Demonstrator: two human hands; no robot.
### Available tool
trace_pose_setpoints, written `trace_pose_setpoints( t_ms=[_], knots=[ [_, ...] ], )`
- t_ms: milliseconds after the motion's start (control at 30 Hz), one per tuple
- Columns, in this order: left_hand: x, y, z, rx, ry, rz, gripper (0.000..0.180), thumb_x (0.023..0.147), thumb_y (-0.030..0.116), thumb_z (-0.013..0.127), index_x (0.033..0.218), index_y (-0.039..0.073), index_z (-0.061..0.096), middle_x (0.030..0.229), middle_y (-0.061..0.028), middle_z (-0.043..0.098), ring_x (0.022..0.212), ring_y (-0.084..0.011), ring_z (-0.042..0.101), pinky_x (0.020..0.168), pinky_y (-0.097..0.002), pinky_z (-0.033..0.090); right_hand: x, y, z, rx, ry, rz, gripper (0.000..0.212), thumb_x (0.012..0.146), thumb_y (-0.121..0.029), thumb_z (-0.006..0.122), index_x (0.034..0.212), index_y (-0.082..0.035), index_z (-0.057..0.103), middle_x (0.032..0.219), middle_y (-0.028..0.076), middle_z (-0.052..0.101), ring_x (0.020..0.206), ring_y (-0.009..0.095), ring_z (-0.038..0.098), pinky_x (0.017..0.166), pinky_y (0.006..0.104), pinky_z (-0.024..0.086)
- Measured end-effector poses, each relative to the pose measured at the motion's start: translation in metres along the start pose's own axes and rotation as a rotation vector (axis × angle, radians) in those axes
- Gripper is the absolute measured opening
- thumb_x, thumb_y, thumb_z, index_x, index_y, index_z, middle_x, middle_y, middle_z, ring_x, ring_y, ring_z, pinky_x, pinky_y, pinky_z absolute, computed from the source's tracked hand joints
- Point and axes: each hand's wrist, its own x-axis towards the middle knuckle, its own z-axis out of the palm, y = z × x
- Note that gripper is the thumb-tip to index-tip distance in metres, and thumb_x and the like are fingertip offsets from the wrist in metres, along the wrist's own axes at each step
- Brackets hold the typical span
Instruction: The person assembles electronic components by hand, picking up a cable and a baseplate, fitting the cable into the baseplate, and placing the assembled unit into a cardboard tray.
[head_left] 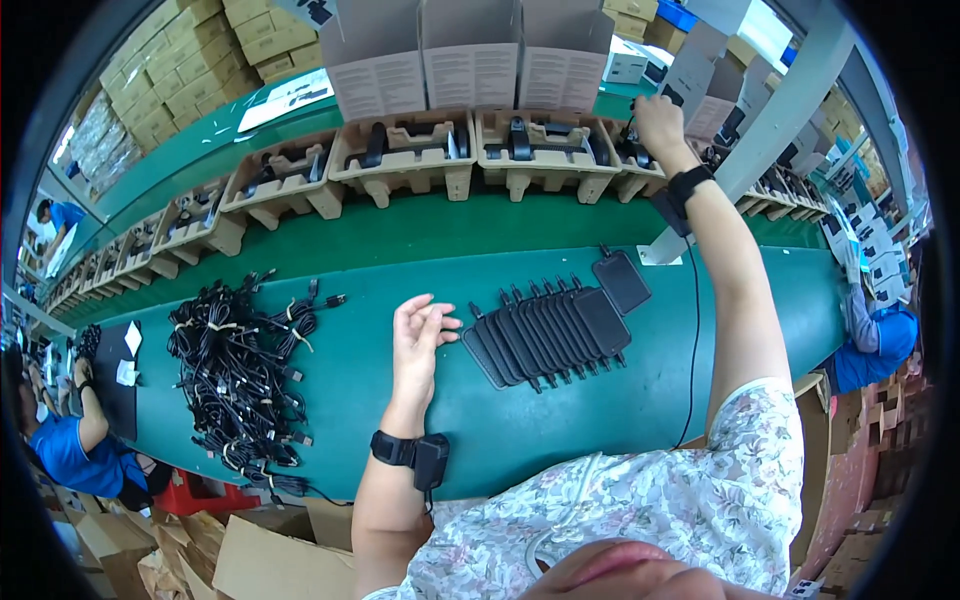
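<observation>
My left hand [418, 335] hovers over the green table, fingers loosely curved and apart, holding nothing. Just right of it, a slanting row of flat black rounded pads [545, 335] overlaps like fanned cards, with short stubs sticking out at both ends. One more black pad [622, 282] lies at the row's far right end. My right hand [660, 128] reaches far forward over a brown moulded tray [632, 185] on the raised line. Its fingers are bent together around a small dark thing that I cannot make out. Both wrists wear black straps with small boxes.
Left on the table lies a heap of tied black cables [235, 370]. Moulded trays [400, 180] with black parts line the far side, before upright printed cartons [470, 75]. A pale post [790, 110] stands right of my right arm. Co-workers in blue [80, 455] sit at both sides.
</observation>
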Motion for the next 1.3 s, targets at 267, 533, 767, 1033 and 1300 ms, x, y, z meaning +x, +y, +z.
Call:
trace_pose_setpoints(
  t_ms=[267,533,767,1033,1300],
  knots=[
    [-0.003,-0.004,0.004,0.008,-0.019,-0.018,0.029,0.092,0.016,0.049,0.116,0.003,0.040,0.104,-0.0138,0.056,0.085,-0.0181,0.058,0.072,-0.0285,0.049,-0.010,-0.038,0.060,0.358,-0.084,0.191,0.025,0.085,-0.024,0.051,0.091,-0.003,0.064,0.090,0.017,0.062,0.090,0.033,0.058,0.075,0.0414,0.048],
    [-0.002,-0.003,0.006,0.025,-0.011,-0.051,0.026,0.092,0.014,0.047,0.115,0.002,0.042,0.105,-0.0135,0.057,0.086,-0.0186,0.058,0.073,-0.0284,0.049,-0.015,-0.033,0.126,0.692,-0.002,0.312,0.032,0.082,-0.023,0.058,0.107,-0.004,0.056,0.095,0.023,0.061,0.089,0.039,0.058,0.080,0.0456,0.045],
    [-0.001,-0.002,-0.002,0.051,0.006,-0.068,0.026,0.091,0.012,0.049,0.115,0.003,0.042,0.103,-0.0127,0.057,0.082,-0.0174,0.059,0.069,-0.0268,0.049,-0.015,-0.038,0.007,0.145,-0.414,0.038,0.024,0.075,-0.017,0.057,0.093,-0.003,0.063,0.096,0.019,0.059,0.100,0.036,0.054,0.079,0.0426,0.048],
    [0.003,-0.007,-0.001,0.016,0.014,-0.049,0.024,0.092,0.012,0.048,0.113,0.002,0.042,0.100,-0.0133,0.056,0.076,-0.0171,0.059,0.066,-0.0263,0.050,-0.082,-0.045,0.027,0.456,0.419,-0.060,0.025,0.084,-0.025,0.055,0.100,-0.007,0.058,0.086,0.015,0.056,0.086,0.033,0.057,0.070,0.0405,0.048],
    [0.005,-0.014,0.006,0.075,-0.050,-0.004,0.023,0.093,0.019,0.049,0.108,0.001,0.046,0.096,-0.0114,0.058,0.070,-0.0141,0.059,0.059,-0.0233,0.048,-0.182,-0.083,-0.003,0.667,-0.407,0.035,0.037,0.084,-0.041,0.055,0.100,-0.007,0.056,0.085,0.018,0.060,0.078,0.035,0.059,0.065,0.0417,0.048]
  ],
)
